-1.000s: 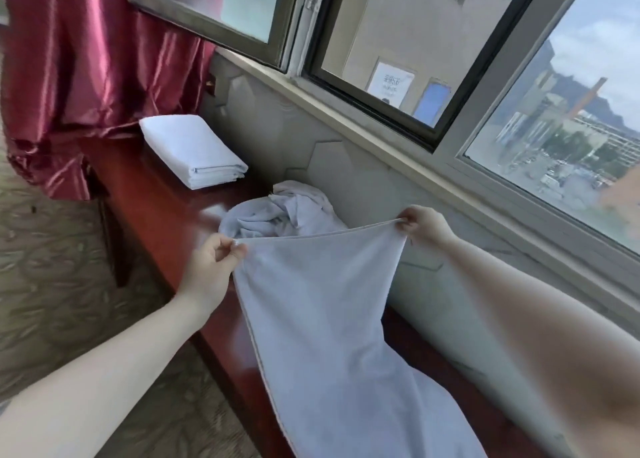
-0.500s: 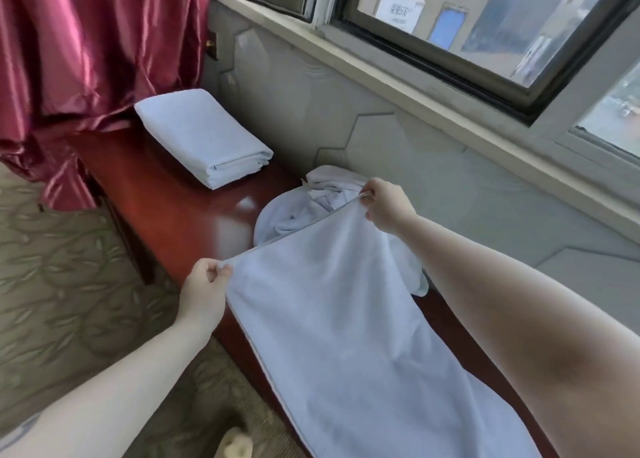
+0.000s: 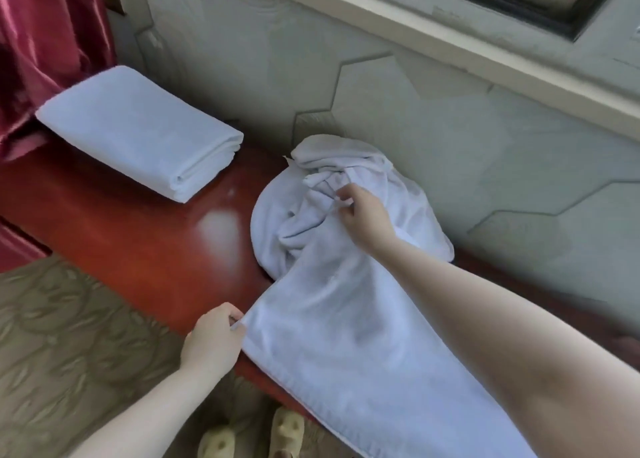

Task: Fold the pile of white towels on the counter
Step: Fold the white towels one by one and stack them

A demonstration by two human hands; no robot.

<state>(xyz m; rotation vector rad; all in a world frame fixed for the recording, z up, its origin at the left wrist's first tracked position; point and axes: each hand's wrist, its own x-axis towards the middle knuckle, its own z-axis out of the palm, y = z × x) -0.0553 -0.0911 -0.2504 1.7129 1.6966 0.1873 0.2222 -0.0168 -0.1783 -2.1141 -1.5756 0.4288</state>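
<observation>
Fingers of left hand (image 3: 211, 345) pinch near corner of spread towel (image 3: 346, 346) at 7 o'clock, at front edge of red tabletop (image 3: 138, 242). Right hand (image 3: 363, 215) at centre, fingers curled, pinching far corner of same towel atop crumpled towel pile (image 3: 349, 187). Spread towel runs from pile toward 5 o'clock, lying along tabletop. Folded towel (image 3: 138, 131) at 10 o'clock on tabletop, well apart from pile. Red curtain (image 3: 45, 41) at 11 o'clock. Slippers (image 3: 256, 433) on carpet at 6 o'clock.
</observation>
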